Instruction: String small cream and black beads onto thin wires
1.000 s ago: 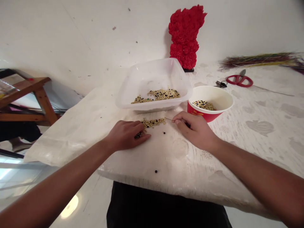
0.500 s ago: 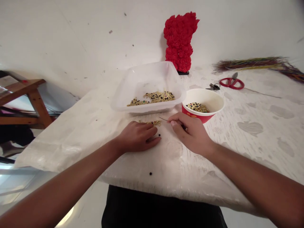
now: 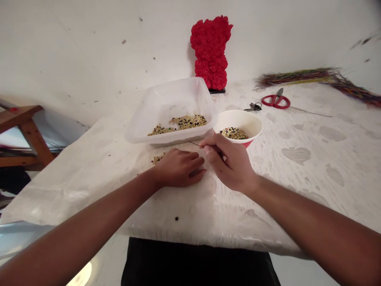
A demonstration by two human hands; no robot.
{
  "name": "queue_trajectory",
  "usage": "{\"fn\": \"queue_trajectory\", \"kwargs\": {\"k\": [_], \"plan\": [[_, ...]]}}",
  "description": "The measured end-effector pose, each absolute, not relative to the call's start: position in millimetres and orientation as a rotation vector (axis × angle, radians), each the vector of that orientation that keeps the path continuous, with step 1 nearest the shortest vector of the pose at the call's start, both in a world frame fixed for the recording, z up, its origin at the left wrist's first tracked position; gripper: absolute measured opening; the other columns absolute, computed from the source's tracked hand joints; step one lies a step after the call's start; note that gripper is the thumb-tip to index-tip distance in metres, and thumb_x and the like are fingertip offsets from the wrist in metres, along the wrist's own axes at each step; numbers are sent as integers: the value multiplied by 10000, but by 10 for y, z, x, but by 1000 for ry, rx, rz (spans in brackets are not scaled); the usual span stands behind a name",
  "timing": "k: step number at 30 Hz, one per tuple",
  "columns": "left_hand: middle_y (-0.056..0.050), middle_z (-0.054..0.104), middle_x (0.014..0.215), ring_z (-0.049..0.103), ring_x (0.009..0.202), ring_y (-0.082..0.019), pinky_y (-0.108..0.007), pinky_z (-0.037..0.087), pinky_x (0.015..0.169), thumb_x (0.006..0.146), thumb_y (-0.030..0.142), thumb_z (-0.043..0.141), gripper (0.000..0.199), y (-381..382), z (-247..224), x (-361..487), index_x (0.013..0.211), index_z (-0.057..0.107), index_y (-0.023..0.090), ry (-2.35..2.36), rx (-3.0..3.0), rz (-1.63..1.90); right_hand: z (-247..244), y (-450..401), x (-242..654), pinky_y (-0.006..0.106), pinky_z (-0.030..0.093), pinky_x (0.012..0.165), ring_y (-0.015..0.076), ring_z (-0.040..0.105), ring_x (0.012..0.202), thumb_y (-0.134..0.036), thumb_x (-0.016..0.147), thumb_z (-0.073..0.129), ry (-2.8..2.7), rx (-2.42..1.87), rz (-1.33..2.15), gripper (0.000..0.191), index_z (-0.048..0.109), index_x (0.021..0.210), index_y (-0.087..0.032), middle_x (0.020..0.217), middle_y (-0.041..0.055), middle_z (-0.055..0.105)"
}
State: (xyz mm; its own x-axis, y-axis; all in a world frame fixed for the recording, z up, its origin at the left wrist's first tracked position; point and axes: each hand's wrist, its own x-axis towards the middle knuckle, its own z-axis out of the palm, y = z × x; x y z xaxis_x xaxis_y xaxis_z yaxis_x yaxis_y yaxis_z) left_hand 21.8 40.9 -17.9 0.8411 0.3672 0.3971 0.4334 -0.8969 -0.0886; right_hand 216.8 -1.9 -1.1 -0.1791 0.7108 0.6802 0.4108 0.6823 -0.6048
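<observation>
Since one second ago, my left hand point(image 3: 182, 167) is shifting toward three o'clock, half-curled, its hold I cannot tell; loose beads point(image 3: 156, 159) are showing at its ten o'clock. My right hand point(image 3: 230, 165) is pinching a thin wire point(image 3: 194, 143) pointing to ten o'clock.

Muted light | bright glare on floor point(image 3: 104, 264) | fine detail soft | edges stretched
</observation>
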Motion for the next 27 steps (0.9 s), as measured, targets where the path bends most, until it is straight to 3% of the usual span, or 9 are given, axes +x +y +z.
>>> {"fn": "queue_trajectory", "kwargs": {"k": [9,14,20,23,27], "plan": [[-56,731,761,668,644,-219,-314,428,498,878,283,500,227,470,-190,486,951,691,184,-499,-2826,-618,28,-38,2197,313,502,689,185,666,803,-194,966,471,-1774,-902,386,121,590,971,-219,896,50,709],[-89,749,884,698,784,-257,-359,499,586,863,272,494,241,504,-191,600,966,688,173,-530,-2872,-593,55,-44,2203,332,506,702,196,667,805,-180,961,474,-1780,-907,397,117,581,962,-227,893,62,707],[-110,715,1134,667,1042,-294,-394,553,730,894,284,515,335,481,-118,650,1188,631,174,-696,-2960,-441,31,-14,2195,288,482,679,161,650,774,-181,952,462,-1776,-838,339,115,571,955,-216,863,18,696],[-104,726,1068,679,982,-294,-377,541,663,867,305,549,324,510,-103,644,1149,648,181,-701,-2955,-438,26,-14,2196,282,484,697,157,651,794,-183,961,460,-1775,-844,358,117,573,958,-212,883,22,699],[-59,732,852,682,756,-252,-337,462,546,879,325,524,230,556,-111,592,973,702,216,-671,-2889,-419,23,-22,2196,276,474,676,153,643,772,-184,965,455,-1762,-860,374,119,570,953,-213,872,25,696]]}}
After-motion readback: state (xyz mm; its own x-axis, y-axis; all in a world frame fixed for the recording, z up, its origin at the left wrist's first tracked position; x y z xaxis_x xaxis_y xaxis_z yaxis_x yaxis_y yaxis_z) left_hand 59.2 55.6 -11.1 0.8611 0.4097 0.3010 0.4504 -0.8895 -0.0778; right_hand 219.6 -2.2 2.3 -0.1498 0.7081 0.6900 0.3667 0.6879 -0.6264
